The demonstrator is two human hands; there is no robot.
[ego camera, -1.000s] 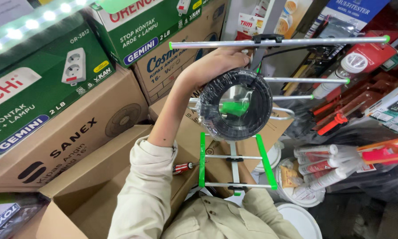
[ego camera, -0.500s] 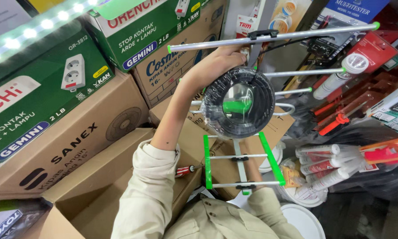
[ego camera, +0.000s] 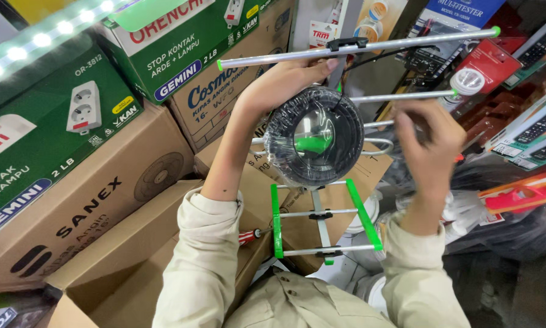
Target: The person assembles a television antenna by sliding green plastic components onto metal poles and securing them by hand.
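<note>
The left hand is curled around the top of a TV antenna, holding it up in the air. A black coil of cable in clear wrap hangs on the antenna, just under that hand. The right hand is blurry, with fingers bent, beside the metal rods; I cannot tell if it grips anything. An open brown box sits low on the left; its inside is hidden.

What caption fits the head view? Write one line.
Left hand grips a rod antenna with coiled black cable; right hand raised beside it.
</note>
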